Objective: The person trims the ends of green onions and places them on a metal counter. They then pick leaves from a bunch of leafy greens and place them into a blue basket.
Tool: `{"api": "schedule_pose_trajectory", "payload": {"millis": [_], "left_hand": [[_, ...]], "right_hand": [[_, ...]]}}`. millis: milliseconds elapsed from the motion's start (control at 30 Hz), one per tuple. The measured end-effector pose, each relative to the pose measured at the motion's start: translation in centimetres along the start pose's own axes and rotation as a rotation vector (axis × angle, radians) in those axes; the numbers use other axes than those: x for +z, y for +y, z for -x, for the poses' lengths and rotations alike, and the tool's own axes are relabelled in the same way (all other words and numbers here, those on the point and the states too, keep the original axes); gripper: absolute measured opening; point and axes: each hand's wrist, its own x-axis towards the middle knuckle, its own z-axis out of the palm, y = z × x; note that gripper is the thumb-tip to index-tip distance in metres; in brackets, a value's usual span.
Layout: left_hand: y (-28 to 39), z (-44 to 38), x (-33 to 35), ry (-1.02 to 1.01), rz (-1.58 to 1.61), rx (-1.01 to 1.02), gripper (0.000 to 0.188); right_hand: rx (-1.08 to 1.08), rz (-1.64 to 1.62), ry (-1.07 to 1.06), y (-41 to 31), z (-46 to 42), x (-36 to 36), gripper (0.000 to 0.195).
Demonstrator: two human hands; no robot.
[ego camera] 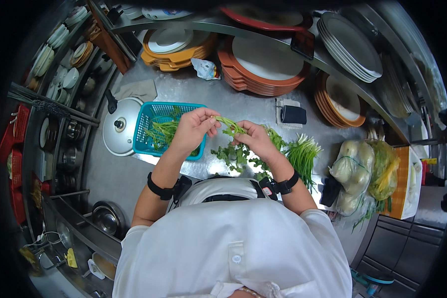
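My left hand (195, 128) pinches the stem ends of a small bunch of leafy green herb (227, 123), which looks like coriander. Farther along the same stems, the fingers of my right hand (256, 138) grip the bunch. More leafy herbs (238, 158) lie beneath and beside my right hand; which leaves belong to the held bunch I cannot tell. Under my left forearm stands a teal perforated plastic basket (138, 128), with green stems and leaves (164, 131) inside. A bundle of scallions (303, 154) lies to the right of the herbs, white ends pointing away from me.
Left of the basket lies a silver pressure-cooker lid (121, 128). Orange-rimmed plates (264, 83) and yellow-handled dishes (178, 57) are stacked behind, beneath a metal shelf (208, 27). A folded dark cloth (293, 114) sits at back right. Bagged round white vegetables (352, 167) occupy the right side.
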Motion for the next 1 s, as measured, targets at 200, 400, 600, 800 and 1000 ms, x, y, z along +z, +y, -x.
{"api": "schedule_pose_trajectory", "payload": {"millis": [200,400,600,800,1000], "left_hand": [[-0.2,0.3,0.2,0.018,0.138,0.005,0.020],[-0.6,0.6,1.0,0.054,0.249,-0.097,0.022],[-0.3,0.7,1.3,0.081,0.223,-0.080,0.015],[0.1,0.6,1.7,0.099,0.193,-0.055,0.010],[0.1,0.7,2.0,0.126,0.108,-0.060,0.005]], "right_hand": [[-0.074,-0.028,-0.009,0.3,0.2,-0.2,0.011],[-0.139,0.108,-0.009,0.3,0.3,0.8,0.014],[-0.453,0.423,0.206,-0.3,0.6,2.2,0.016],[-0.740,0.841,0.289,-1.6,0.9,2.1,0.019],[-0.782,0.944,0.406,-1.7,0.6,2.7,0.020]]}}
